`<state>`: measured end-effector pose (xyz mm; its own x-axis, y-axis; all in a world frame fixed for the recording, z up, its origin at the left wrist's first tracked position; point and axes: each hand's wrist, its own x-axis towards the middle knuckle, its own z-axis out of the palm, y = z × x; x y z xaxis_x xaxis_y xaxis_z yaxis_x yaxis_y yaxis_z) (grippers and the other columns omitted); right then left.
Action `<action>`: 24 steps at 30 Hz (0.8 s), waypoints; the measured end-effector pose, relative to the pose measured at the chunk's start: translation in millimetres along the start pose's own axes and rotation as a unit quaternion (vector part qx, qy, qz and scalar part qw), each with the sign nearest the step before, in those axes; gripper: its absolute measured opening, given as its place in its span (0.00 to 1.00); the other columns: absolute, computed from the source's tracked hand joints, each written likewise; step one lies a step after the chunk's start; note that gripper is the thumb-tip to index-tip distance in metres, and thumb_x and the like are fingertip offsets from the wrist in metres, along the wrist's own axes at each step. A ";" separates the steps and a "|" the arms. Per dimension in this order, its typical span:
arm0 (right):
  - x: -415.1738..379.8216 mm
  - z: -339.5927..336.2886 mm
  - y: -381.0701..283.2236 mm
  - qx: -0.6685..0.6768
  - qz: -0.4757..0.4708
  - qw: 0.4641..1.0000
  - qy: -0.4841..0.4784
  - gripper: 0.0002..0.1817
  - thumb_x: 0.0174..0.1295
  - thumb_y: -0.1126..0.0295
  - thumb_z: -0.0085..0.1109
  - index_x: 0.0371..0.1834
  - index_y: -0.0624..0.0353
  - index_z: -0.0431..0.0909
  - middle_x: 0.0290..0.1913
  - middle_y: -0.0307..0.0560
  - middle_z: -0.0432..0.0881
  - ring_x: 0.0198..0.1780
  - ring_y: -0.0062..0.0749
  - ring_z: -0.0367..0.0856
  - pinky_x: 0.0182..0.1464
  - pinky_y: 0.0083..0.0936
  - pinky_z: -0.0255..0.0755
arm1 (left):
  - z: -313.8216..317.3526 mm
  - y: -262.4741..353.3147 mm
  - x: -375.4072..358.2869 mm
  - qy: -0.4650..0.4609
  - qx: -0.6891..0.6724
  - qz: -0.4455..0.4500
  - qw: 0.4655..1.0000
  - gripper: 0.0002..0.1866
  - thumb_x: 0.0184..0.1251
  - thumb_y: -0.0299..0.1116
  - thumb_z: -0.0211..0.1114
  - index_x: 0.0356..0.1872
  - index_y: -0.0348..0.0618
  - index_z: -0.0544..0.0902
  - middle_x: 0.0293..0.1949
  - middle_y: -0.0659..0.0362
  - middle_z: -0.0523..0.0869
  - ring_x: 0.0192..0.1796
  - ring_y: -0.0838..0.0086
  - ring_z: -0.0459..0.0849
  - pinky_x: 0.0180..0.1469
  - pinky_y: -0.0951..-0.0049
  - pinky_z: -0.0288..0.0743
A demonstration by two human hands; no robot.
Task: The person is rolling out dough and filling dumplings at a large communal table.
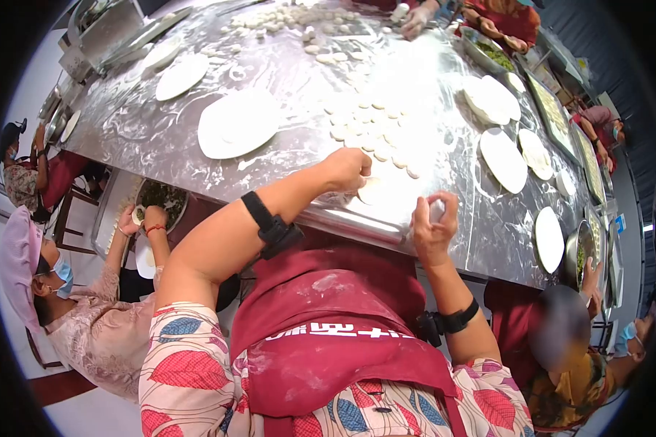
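My left hand [348,170] is closed at the table's near edge, its fingers pinching the rim of a flat round dough wrapper [372,191]. To the right of it, my right hand [435,222] is raised with curled fingers around something small and whitish that I cannot make out. Several small dough pieces [372,131] lie scattered on the floured metal table [306,156] just beyond my hands.
White stacked wrappers [238,124] lie at the left, with more piles [503,160] at the right. Co-workers sit left [87,320] and right [576,357], near bowls of green filling [162,202]. Another person's hand [415,22] is at the far side.
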<state>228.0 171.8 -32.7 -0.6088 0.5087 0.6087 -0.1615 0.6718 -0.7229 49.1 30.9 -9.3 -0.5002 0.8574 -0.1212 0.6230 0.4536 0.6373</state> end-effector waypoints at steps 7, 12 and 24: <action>75.9 54.9 16.2 -0.069 -0.033 0.997 0.003 0.11 0.55 0.75 0.58 0.39 0.60 0.67 0.26 0.59 0.78 0.26 0.56 0.78 0.28 0.40 0.71 | -0.5 2.3 12.1 -0.022 0.033 -0.020 0.999 0.08 0.51 0.30 0.63 0.32 0.37 0.82 0.29 0.50 0.84 0.32 0.62 0.83 0.37 0.66 0.74; 21.7 11.1 0.2 -0.053 -0.065 0.996 0.007 0.10 0.55 0.77 0.58 0.38 0.60 0.68 0.27 0.53 0.77 0.24 0.43 0.80 0.29 0.34 0.73 | -0.6 -1.5 -3.0 -0.035 -0.004 0.020 0.999 0.09 0.53 0.29 0.61 0.34 0.37 0.81 0.28 0.50 0.84 0.32 0.62 0.82 0.36 0.66 0.73; 47.2 26.6 2.5 -0.076 -0.075 0.994 0.011 0.11 0.55 0.75 0.59 0.38 0.60 0.67 0.25 0.56 0.77 0.25 0.54 0.78 0.28 0.38 0.71 | 12.8 6.3 4.0 -0.023 0.005 0.009 1.000 0.09 0.54 0.31 0.60 0.33 0.36 0.81 0.31 0.44 0.83 0.36 0.56 0.82 0.40 0.63 0.73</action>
<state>178.2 183.2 -14.5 -0.5689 0.4081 0.7140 -0.1293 0.8130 -0.5677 58.7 40.3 -15.5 -0.4619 0.8750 -0.1448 0.6375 0.4410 0.6318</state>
